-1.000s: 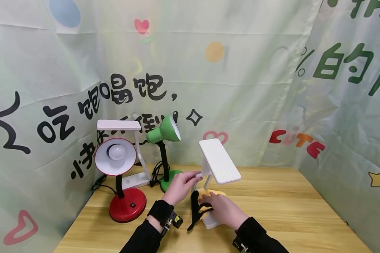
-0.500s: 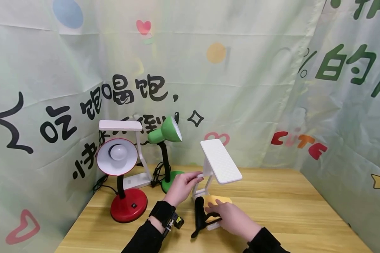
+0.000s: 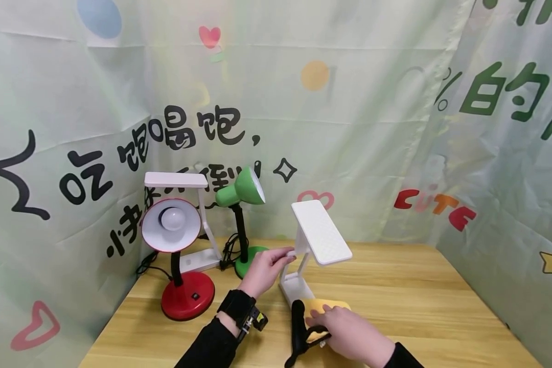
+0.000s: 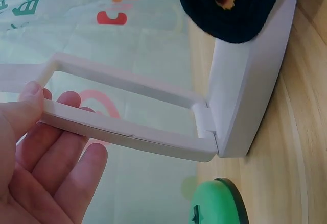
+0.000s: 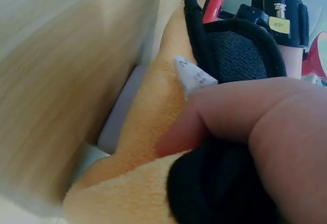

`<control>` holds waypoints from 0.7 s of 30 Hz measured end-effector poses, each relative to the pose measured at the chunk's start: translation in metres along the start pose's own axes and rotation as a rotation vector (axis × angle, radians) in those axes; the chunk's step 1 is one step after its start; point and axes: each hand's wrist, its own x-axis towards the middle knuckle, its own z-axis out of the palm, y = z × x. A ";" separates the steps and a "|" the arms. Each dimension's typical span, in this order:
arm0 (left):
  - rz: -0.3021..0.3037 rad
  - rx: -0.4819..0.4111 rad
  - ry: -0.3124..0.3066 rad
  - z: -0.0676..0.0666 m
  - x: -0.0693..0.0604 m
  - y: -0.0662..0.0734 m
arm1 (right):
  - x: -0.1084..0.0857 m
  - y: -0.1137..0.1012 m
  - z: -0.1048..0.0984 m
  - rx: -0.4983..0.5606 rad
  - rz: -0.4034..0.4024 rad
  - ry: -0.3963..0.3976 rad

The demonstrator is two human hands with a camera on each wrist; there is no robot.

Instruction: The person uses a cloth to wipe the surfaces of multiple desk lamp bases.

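Observation:
A white desk lamp [image 3: 322, 232] with a tilted flat panel stands in the middle of the table. My left hand [image 3: 263, 273] pinches its frame-shaped arm [image 4: 127, 130] near the upper joint, thumb on one side and fingers behind. With my right hand [image 3: 349, 327] I hold a yellow cloth with black edging [image 3: 326, 304] against the near part of the lamp's base [image 3: 296, 288]. Seen from the right wrist, the fingers are bent into the cloth, a white label [image 5: 193, 76] sticks up beside them, and the base's end shows past it. The cloth hides much of the base.
Left of the left hand stand a red lamp [image 3: 187, 295], a green lamp [image 3: 246, 188] and another white lamp [image 3: 177, 180], with black cords [image 3: 148, 266] among them. A printed curtain [image 3: 363, 153] hangs behind the wooden table [image 3: 409, 296].
My right hand and the cloth have slid along the lamp's base toward me and slightly right, baring the base's far part. My left hand keeps its pinch on the lamp's arm.

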 end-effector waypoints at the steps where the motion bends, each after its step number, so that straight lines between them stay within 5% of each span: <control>1: -0.002 -0.001 -0.001 0.000 0.000 0.000 | 0.001 -0.001 -0.001 0.006 -0.001 0.012; 11: 0.043 -0.008 -0.005 -0.001 0.000 0.001 | 0.027 0.006 0.009 -0.014 0.007 0.154; 21: 0.068 0.003 -0.010 -0.001 0.001 -0.005 | 0.075 0.027 0.028 -0.037 0.062 0.155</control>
